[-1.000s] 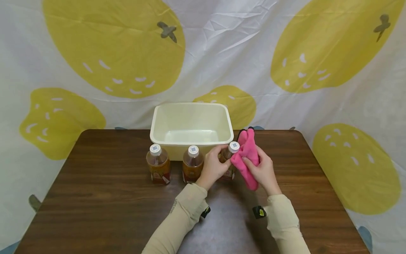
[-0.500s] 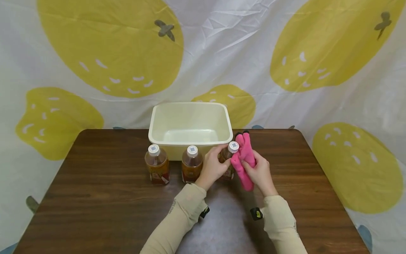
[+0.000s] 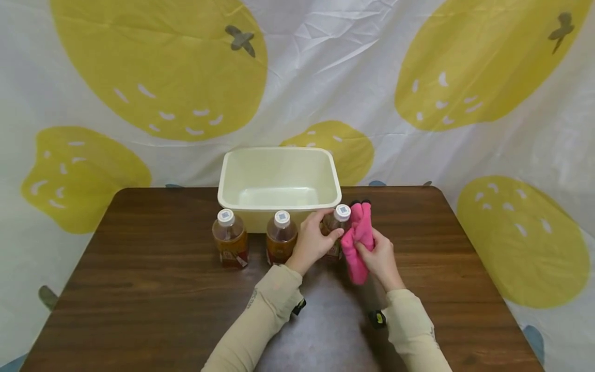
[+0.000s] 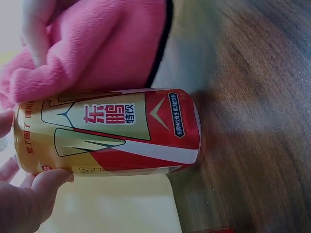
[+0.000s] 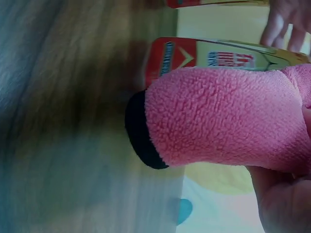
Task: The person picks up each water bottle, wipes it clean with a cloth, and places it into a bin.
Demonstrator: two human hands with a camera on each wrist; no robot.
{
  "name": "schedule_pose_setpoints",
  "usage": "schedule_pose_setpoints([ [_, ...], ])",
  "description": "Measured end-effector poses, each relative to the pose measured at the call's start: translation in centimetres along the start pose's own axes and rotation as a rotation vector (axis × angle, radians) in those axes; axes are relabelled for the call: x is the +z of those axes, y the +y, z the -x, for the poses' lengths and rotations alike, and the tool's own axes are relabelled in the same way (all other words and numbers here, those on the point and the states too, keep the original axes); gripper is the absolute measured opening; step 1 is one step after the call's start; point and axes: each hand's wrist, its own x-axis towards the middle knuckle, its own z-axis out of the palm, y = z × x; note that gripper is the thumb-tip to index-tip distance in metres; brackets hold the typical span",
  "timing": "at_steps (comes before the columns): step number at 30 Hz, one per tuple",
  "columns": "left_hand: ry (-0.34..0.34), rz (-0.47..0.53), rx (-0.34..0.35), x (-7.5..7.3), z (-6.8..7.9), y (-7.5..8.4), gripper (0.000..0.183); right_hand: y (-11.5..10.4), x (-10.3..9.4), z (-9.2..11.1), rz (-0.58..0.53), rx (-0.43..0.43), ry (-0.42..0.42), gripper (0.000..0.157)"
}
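The person's left hand (image 3: 310, 241) pinches the upper part of a bottle (image 4: 121, 128) between thumb and fingers, the bottle standing upright with its white cap (image 3: 342, 212) just above that grip. The right hand (image 3: 380, 253) clasps a folded pink cloth (image 3: 359, 235) with dark edging, which lies against the bottle's side, right of the left hand's hold. Two similar bottles, one nearer (image 3: 281, 240) and one farther (image 3: 230, 240), stand left of that hold, and a cream basin (image 3: 279, 208) sits just beyond it on the wooden table (image 3: 162, 310).

It's a pale beige, rumpled left sleeve (image 3: 253, 323) with dark lettering (image 3: 252, 298), and here's the matching right sleeve (image 3: 413, 323)! Black blocks (image 3: 377, 319) at both wrists, the right one marked yellow-green.
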Motion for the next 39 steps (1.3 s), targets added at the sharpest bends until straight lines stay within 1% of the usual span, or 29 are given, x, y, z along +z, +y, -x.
schedule_pose_setpoints([
  [3, -0.003, 0.000, -0.005, 0.0, -0.1, 0.0, 0.042, 1.1, 0.6, 0.2, 0.021, -0.012, -0.016, 0.024],
  [5, -0.007, 0.000, -0.021, -0.1, -0.1, 0.1, 0.043, 2.0, 1.2, 0.5, 0.042, -0.014, -0.037, 0.024],
  [9, -0.019, 0.008, -0.031, 0.0, -0.1, 0.1, 0.043, 3.4, 2.1, 1.2, 0.075, 0.007, -0.050, 0.022],
  [17, -0.012, 0.027, -0.024, 0.0, 0.0, 0.0, 0.043, 4.2, 3.1, 2.0, 0.103, 0.010, -0.030, 0.017],
  [20, -0.012, 0.031, -0.018, 0.0, 0.0, 0.0, 0.043, 4.1, 3.1, 2.0, 0.094, 0.010, -0.029, 0.018],
  [23, -0.012, 0.029, -0.014, 0.0, 0.0, 0.0, 0.043, 4.0, 2.9, 2.0, 0.090, 0.025, -0.047, 0.018],
  [27, -0.015, 0.021, -0.002, 0.2, 0.1, -0.2, 0.043, 3.7, 2.3, 1.9, 0.083, 0.058, -0.072, 0.017],
  [29, -0.015, 0.019, 0.002, 0.3, 0.1, -0.3, 0.042, 3.3, 1.9, 1.8, 0.077, 0.061, -0.069, 0.016],
  [34, -0.006, 0.017, 0.005, 0.4, 0.1, -0.4, 0.043, 1.8, 0.9, 1.2, 0.047, 0.039, -0.031, 0.016],
  [39, 0.003, 0.020, 0.026, 0.3, -0.1, -0.5, 0.042, 0.0, -0.3, 0.2, 0.056, 0.013, -0.017, 0.021],
])
